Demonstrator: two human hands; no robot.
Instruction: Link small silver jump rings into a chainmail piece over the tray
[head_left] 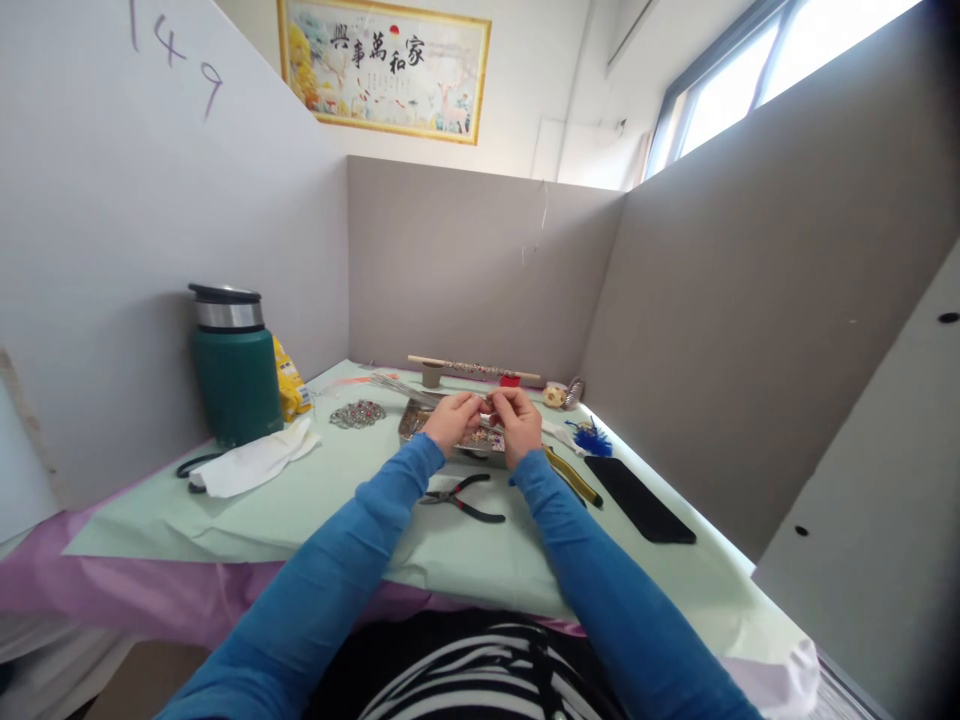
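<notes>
My left hand [453, 421] and my right hand [517, 422] meet fingertip to fingertip above a metal tray [409, 425] of small mixed beads. Both hands are closed in a pinch, and what lies between the fingers is too small to make out. Thin metal wires [405, 388] fan out to the left behind my left hand. Nearer to me, black-handled pliers [452, 495] lie with their handles spread. Beside my right wrist is a yellow-handled tool [576, 477], its head partly hidden by my sleeve.
On the left stand a green bottle [236, 385] and a yellow packet [292, 382], near white tissue [259, 462] over black-handled scissors [196, 463]. A chain heap [358, 414] lies nearby. A beaded stick [480, 368] and a small cup [432, 375] sit behind. Rightward are a blue tassel [592, 438] and a black phone [641, 500].
</notes>
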